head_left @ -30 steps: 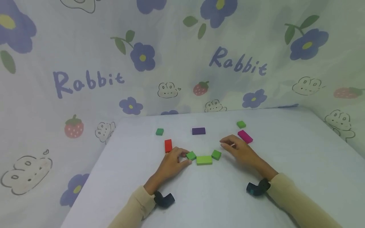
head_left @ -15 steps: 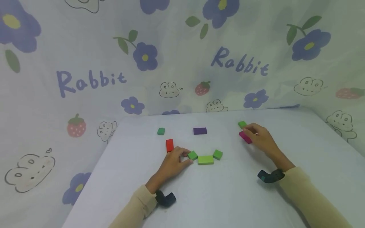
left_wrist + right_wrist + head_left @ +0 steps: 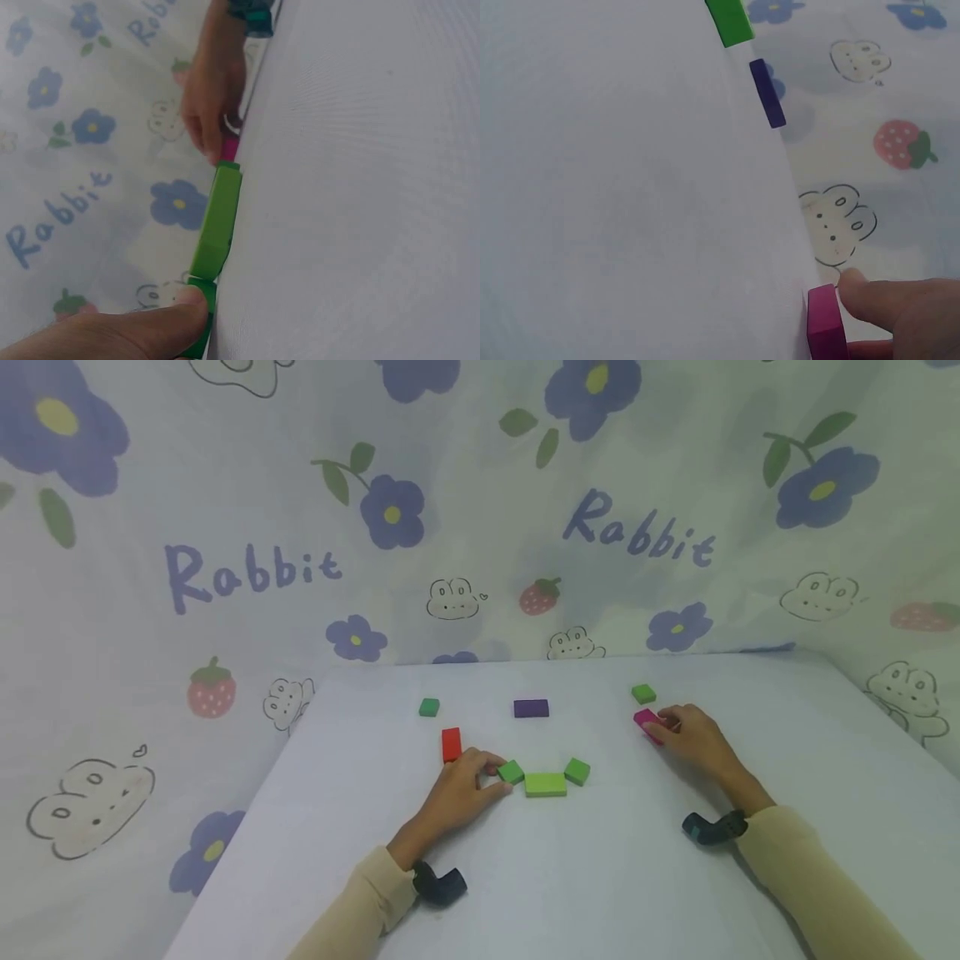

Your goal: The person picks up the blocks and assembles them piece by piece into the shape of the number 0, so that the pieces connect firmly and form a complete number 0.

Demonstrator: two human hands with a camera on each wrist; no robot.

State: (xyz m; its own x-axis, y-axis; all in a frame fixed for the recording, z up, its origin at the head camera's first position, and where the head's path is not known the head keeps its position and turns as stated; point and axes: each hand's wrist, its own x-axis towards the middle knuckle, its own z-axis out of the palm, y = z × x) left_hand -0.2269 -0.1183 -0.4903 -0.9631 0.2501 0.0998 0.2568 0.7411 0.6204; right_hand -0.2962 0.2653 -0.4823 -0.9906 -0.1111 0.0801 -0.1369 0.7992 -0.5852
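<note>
My left hand (image 3: 457, 789) rests at the left end of a short row of blocks, pinching a small green block (image 3: 511, 772) between thumb and fingers. In the left wrist view its thumb (image 3: 176, 319) lies on that block. A longer lime-green block (image 3: 545, 785) adjoins it, and a second small green block (image 3: 577, 771) sits at an angle at the lime block's right end. Farther right, my right hand (image 3: 693, 739) pinches a magenta block (image 3: 647, 724), which stays at the table surface; the right wrist view shows the thumb (image 3: 859, 296) against its side.
A red block (image 3: 452, 744) lies just beyond my left hand. Toward the back of the white table (image 3: 600, 877) are a dark green block (image 3: 429, 707), a purple block (image 3: 531, 708) and a small green block (image 3: 643, 693). Behind hangs a patterned cloth (image 3: 465, 510).
My right hand has moved right, from beside the row's right-hand green block to the magenta block, and now grips it. The left hand stays on its green block. The head view has shifted slightly.
</note>
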